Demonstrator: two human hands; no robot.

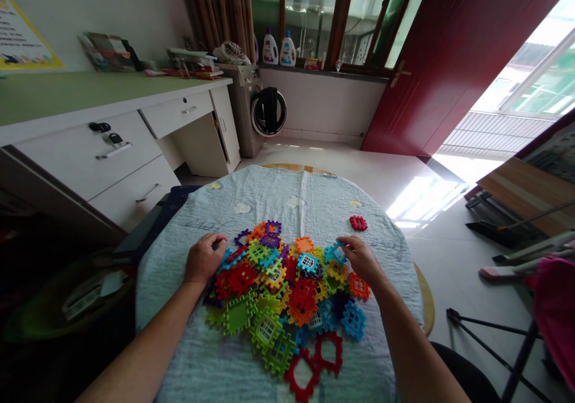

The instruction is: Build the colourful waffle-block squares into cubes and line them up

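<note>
A heap of interlocking plastic building blocks (269, 277) in many colours lies on the cloth-covered round table (287, 196). At its left edge is my left hand (203, 260), its fingers curled in; whatever they may hold is hidden. Across the heap, my right hand (363, 259) pinches the edge of a light blue block (335, 252). Just below that hand lies an orange window-like block (359, 285). One red block (358, 223) sits apart, beyond my right hand. Two dark red frame blocks (329, 352) lie at the near side.
A white desk (112, 145) with drawers stands at the left, beside a washing machine (251, 109) with its door open. Detergent bottles (287, 51) stand on the windowsill. A red door (417, 61) is at the right. A folding metal stand (489, 331) is near the table's right side.
</note>
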